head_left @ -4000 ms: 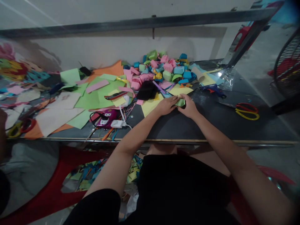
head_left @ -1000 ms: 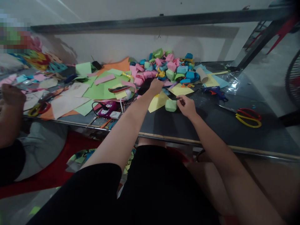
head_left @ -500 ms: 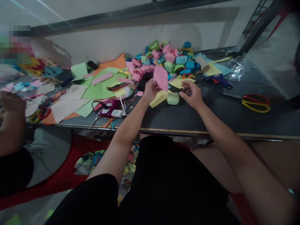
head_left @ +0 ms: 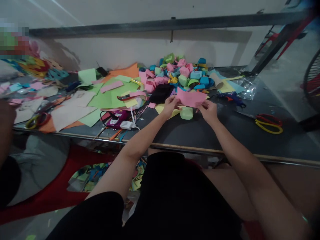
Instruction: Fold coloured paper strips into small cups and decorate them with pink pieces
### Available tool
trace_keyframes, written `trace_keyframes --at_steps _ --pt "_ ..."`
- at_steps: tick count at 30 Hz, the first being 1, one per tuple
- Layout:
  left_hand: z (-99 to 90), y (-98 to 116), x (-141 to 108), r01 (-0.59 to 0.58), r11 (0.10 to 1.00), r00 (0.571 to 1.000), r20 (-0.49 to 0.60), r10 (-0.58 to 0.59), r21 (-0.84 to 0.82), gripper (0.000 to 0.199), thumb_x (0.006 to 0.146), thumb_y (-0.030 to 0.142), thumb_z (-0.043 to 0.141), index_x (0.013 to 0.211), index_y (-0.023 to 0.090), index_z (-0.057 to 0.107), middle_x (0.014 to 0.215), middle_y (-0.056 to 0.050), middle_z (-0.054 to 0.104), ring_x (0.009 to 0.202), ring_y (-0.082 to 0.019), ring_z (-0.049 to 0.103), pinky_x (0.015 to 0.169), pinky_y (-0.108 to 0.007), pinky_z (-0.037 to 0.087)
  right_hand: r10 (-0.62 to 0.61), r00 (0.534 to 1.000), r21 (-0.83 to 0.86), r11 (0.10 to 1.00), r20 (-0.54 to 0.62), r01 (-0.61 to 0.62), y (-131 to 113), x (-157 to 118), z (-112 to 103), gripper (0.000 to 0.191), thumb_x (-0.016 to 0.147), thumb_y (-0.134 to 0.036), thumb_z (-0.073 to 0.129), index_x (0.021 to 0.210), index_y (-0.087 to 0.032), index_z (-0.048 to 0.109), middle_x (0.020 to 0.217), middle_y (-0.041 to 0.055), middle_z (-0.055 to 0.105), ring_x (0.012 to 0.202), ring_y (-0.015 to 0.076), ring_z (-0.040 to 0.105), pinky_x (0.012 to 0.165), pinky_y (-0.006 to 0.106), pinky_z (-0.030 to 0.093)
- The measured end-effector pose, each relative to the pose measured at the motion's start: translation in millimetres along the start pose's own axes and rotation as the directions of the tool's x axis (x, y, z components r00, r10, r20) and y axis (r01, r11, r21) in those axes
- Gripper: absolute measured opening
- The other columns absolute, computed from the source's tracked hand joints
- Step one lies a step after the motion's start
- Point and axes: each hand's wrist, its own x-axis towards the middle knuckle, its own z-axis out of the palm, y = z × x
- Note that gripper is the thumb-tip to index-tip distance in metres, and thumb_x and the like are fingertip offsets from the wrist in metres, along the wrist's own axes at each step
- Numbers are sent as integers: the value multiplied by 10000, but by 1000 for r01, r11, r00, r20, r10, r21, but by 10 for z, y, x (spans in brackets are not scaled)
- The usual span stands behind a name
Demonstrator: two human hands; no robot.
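Note:
A pink sheet of paper (head_left: 191,98) is stretched sideways between my two hands, a little above the table. My left hand (head_left: 171,105) is closed on its left end, and my right hand (head_left: 208,110) pinches the lower right corner. Just below the sheet sits a small pale green folded-paper piece (head_left: 186,113). Yellow paper (head_left: 167,111) lies flat beside it, partly under my left hand. Behind the pink sheet rises a pile of folded pink, blue and green paper pieces (head_left: 184,71).
Red-and-yellow scissors (head_left: 269,123) and a blue glue gun (head_left: 231,98) lie to the right. A purple power socket (head_left: 117,119) with a white plug stands left, near green sheets (head_left: 110,96). Another person's arm (head_left: 6,126) is at the far left. A metal bar (head_left: 150,25) crosses behind.
The pink paper has turned from upright to sideways. My right hand, open and apart from it before, now grips its right end. The view has shifted slightly.

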Motion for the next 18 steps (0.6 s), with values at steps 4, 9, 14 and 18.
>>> trace_keyframes --at_steps 4,9,14,18 --pt "-83 69 -18 -132 985 989 -58 139 111 266 885 433 695 830 185 617 772 -18 664 650 -100 647 545 -209 502 19 1000 20 1000 -16 -19 -41 33 -115 433 762 -611 766 920 -210 724 790 68 735 544 183 623 565 402 577" --pt "-143 76 -46 -123 981 992 38 118 153 345 824 482 790 754 160 688 544 22 562 462 -62 517 433 -194 350 155 971 78 982 183 -172 -108 39 -142 435 743 -603 784 906 -205 722 665 46 692 467 151 570 402 291 420" --pt "-71 53 -57 -16 999 994 107 19 -32 222 766 349 840 748 162 721 527 36 565 440 -52 482 447 -189 372 249 957 193 942 150 -275 -158 12 -106 312 759 -484 746 910 -215 700 567 6 609 482 144 573 421 258 369" --pt "-74 120 -53 70 987 990 134 -51 -142 60 793 248 774 802 190 764 577 35 621 484 -61 528 520 -194 443 323 920 289 879 222 -379 -190 20 -142 188 730 -385 710 822 -222 706 624 11 651 517 139 616 439 241 373"
